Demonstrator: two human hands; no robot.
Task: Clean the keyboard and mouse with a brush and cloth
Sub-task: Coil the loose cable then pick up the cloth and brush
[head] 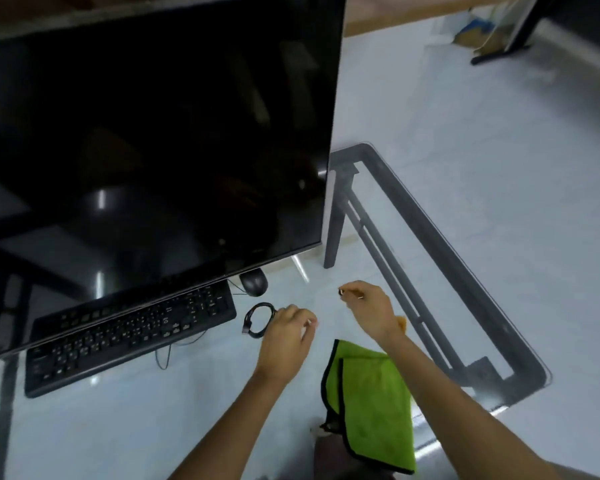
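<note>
Glass table (413, 188), monitor (153, 133) at rear, dark. Keyboard (129, 336) lies at an angle in front of the monitor; mouse (253, 284) just off its far right corner, partly under the monitor edge. A coiled black cable (258, 320) sits between keyboard and hands.

Left hand (286, 336) hovers just beside the coil, fingers curled; a small pale object shows at the fingertips, too blurred to identify, so I cannot tell what its grip contains. Right hand (369, 308) is raised above the table, grip closed on a thin stick-like item with a dark tip pointing left, probably the brush (350, 293); bristles not resolvable. Green cloth (371, 407) lies folded on the table below the right forearm, untouched.

Judgement: early stage, brush in hand, no contact with the keyboard yet.

Notes for doing the brushing well:
- Move the coil clear first so it does not snag.
- Steady the keyboard with the left hand.
- Sweep along key rows, toward the near edge, away from the mouse.
- Light pressure; the glass top lets the keyboard slide.
- Save the cloth for wiping afterward.
</note>
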